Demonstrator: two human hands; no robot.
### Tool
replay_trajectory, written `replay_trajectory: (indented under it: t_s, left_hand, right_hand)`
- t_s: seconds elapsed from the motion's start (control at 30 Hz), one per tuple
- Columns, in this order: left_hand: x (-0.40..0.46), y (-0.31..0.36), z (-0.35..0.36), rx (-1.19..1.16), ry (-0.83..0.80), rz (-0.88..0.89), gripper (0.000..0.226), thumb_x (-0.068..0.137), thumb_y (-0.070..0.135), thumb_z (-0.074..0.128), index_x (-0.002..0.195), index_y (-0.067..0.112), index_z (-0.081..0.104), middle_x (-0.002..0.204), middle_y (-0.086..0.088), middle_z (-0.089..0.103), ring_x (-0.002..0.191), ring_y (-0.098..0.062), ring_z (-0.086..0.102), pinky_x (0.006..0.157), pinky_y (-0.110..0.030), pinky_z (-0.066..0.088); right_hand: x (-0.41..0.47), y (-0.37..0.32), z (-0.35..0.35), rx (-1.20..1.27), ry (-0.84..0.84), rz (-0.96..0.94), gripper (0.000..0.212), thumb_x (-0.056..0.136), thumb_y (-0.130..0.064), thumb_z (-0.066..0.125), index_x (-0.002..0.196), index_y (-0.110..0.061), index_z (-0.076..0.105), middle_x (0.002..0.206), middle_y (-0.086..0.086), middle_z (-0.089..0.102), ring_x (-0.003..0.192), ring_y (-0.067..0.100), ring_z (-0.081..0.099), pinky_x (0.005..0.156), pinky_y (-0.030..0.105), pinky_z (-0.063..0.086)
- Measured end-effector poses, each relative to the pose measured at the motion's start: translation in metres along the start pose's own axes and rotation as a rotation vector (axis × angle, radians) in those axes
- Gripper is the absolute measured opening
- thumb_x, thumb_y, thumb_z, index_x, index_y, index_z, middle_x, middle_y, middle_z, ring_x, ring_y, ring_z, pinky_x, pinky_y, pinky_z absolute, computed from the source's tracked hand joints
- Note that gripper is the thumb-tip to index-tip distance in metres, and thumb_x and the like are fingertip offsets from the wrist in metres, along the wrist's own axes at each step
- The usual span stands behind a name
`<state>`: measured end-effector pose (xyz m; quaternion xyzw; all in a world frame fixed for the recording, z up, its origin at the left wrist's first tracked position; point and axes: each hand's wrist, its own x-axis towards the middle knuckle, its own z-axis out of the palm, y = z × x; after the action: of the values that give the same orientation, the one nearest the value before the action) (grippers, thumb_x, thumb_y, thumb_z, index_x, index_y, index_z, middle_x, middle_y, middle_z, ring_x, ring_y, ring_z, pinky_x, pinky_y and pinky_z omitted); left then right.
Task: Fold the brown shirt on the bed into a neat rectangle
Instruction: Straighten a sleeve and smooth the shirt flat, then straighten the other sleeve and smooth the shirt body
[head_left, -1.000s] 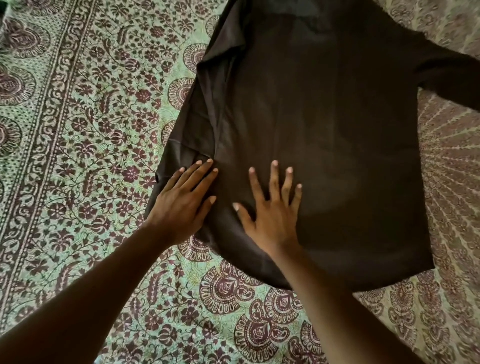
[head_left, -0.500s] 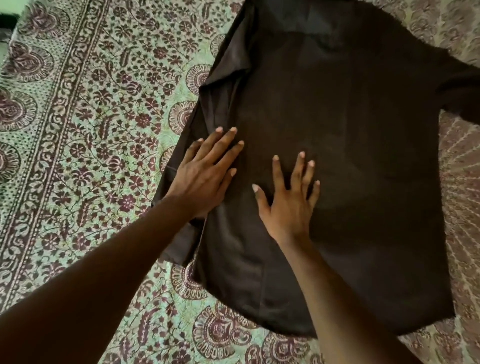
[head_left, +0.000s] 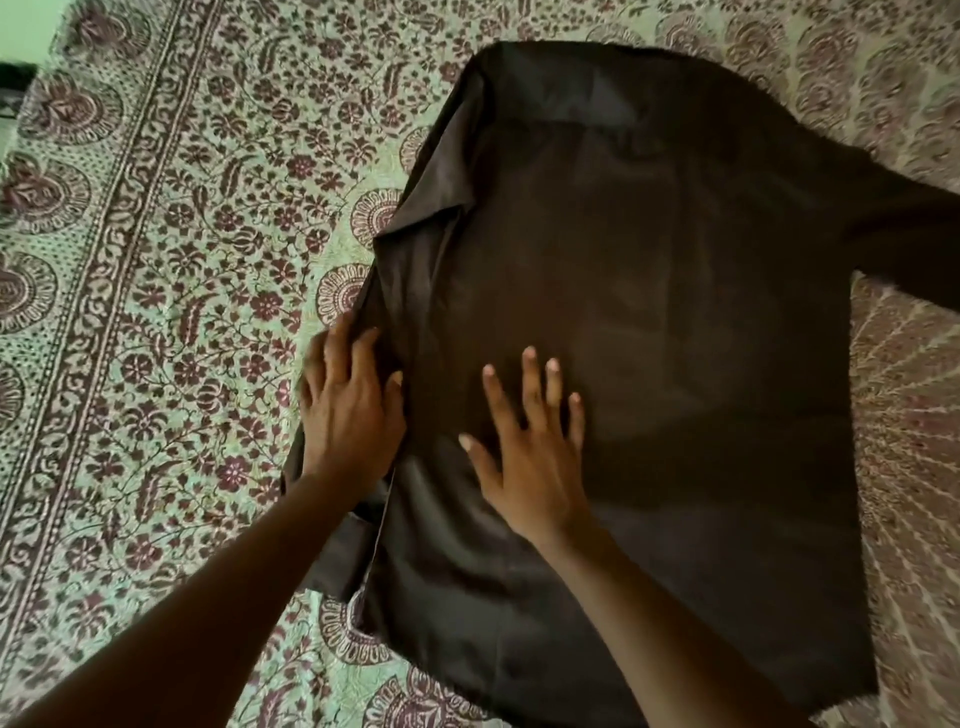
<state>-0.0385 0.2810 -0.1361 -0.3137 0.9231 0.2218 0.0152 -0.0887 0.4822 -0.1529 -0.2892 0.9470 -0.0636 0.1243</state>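
The brown shirt (head_left: 675, 322) lies flat on the bed, collar at the far end and hem towards me. Its left side is folded inward, with a sleeve cuff (head_left: 343, 561) showing under the fold; the right sleeve (head_left: 914, 234) runs out of frame. My left hand (head_left: 348, 410) is at the shirt's left folded edge, its fingers curled over the fabric and its thumb on top. The hand is slightly blurred. My right hand (head_left: 530, 447) rests palm down on the shirt's middle with its fingers spread.
A green bedsheet with a maroon floral print (head_left: 156, 312) covers the bed all around the shirt. The bed's edge and a dark object (head_left: 13, 88) show at the far left corner.
My left hand slid left off the shirt's front to its folded left edge and curled its fingers there. My right hand stayed flat on the shirt. The view shifted, showing the collar end.
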Motion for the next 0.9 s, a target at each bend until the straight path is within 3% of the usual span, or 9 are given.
replay_trajectory:
  t_s: [0.13, 0.2, 0.27, 0.37, 0.47, 0.6, 0.7, 0.8, 0.9]
  left_hand:
    - [-0.021, -0.015, -0.003, -0.037, 0.037, -0.311, 0.062, 0.093, 0.044, 0.062, 0.138, 0.006, 0.042, 0.145, -0.023, 0.042, 0.135, -0.046, 0.038, 0.109, -0.065, 0.034]
    - [-0.027, -0.023, -0.006, -0.052, 0.024, -0.347, 0.057, 0.094, 0.049, 0.061, 0.129, 0.005, 0.048, 0.133, -0.022, 0.054, 0.127, -0.043, 0.047, 0.104, -0.060, 0.042]
    - [-0.025, -0.027, -0.012, -0.102, 0.048, -0.337, 0.043, 0.098, 0.044, 0.058, 0.118, 0.006, 0.056, 0.118, -0.017, 0.063, 0.106, -0.030, 0.055, 0.084, -0.048, 0.048]
    - [-0.008, -0.036, -0.037, -0.221, 0.124, -0.341, 0.032, 0.103, 0.034, 0.054, 0.111, 0.003, 0.055, 0.101, -0.016, 0.066, 0.082, -0.023, 0.052, 0.069, -0.038, 0.043]
    - [0.025, -0.063, -0.069, -0.313, 0.184, -0.397, 0.027, 0.104, 0.030, 0.054, 0.111, 0.004, 0.055, 0.093, -0.015, 0.066, 0.080, -0.033, 0.063, 0.066, -0.037, 0.042]
    - [0.078, -0.114, -0.116, -0.281, 0.156, -0.397, 0.027, 0.099, 0.036, 0.061, 0.102, 0.011, 0.068, 0.092, -0.016, 0.069, 0.086, -0.037, 0.065, 0.065, -0.034, 0.039]
    - [0.117, -0.152, -0.150, -0.386, 0.002, -0.250, 0.010, 0.094, 0.019, 0.066, 0.085, 0.021, 0.068, 0.065, 0.007, 0.063, 0.066, -0.020, 0.062, 0.050, -0.021, 0.043]
    - [0.147, -0.178, -0.180, -0.377, -0.049, -0.088, 0.011, 0.084, 0.011, 0.070, 0.084, 0.022, 0.069, 0.067, 0.002, 0.068, 0.071, -0.031, 0.068, 0.054, -0.024, 0.049]
    - [0.166, -0.197, -0.203, -0.355, 0.036, 0.034, 0.015, 0.082, 0.025, 0.067, 0.093, 0.017, 0.070, 0.077, -0.008, 0.069, 0.076, -0.032, 0.068, 0.067, -0.041, 0.055]
  right_hand:
    - [0.024, -0.018, 0.007, -0.073, -0.027, 0.022, 0.074, 0.103, -0.062, 0.029, 0.164, -0.022, 0.017, 0.172, 0.017, -0.001, 0.159, 0.038, -0.003, 0.120, 0.068, 0.005]
    - [0.019, -0.033, 0.010, -0.089, -0.019, -0.002, 0.073, 0.103, -0.057, 0.029, 0.163, -0.016, 0.021, 0.172, 0.017, 0.005, 0.159, 0.034, 0.001, 0.119, 0.068, 0.005]
    - [0.012, -0.042, 0.011, -0.083, 0.006, -0.010, 0.069, 0.102, -0.052, 0.034, 0.159, -0.013, 0.032, 0.171, 0.015, 0.014, 0.159, 0.031, 0.009, 0.118, 0.068, 0.009]
    - [0.011, -0.055, 0.010, -0.053, 0.107, 0.000, 0.057, 0.095, -0.044, 0.045, 0.143, -0.017, 0.056, 0.163, 0.010, 0.038, 0.153, 0.027, 0.032, 0.113, 0.064, 0.019]
    - [0.021, -0.079, 0.007, 0.038, 0.186, 0.002, 0.048, 0.088, -0.038, 0.050, 0.131, -0.021, 0.065, 0.152, 0.005, 0.052, 0.140, 0.023, 0.050, 0.107, 0.055, 0.030]
    - [0.059, -0.130, -0.006, 0.199, 0.220, 0.019, 0.049, 0.088, -0.037, 0.051, 0.132, -0.019, 0.062, 0.144, 0.006, 0.054, 0.133, 0.024, 0.051, 0.099, 0.048, 0.043]
    - [0.102, -0.181, -0.008, 0.552, 0.172, 0.159, 0.056, 0.096, -0.044, 0.051, 0.141, -0.011, 0.056, 0.138, 0.012, 0.061, 0.129, 0.029, 0.056, 0.105, 0.045, 0.049]
    - [0.156, -0.227, -0.017, 0.967, 0.138, 0.467, 0.086, 0.089, -0.075, 0.054, 0.147, -0.011, 0.047, 0.113, 0.011, 0.071, 0.098, 0.028, 0.073, 0.083, 0.046, 0.061]
    - [0.219, -0.258, -0.039, 1.678, 0.009, 0.799, 0.068, 0.093, -0.045, 0.072, 0.142, -0.006, 0.045, 0.120, 0.030, 0.067, 0.100, 0.037, 0.075, 0.073, 0.037, 0.064]
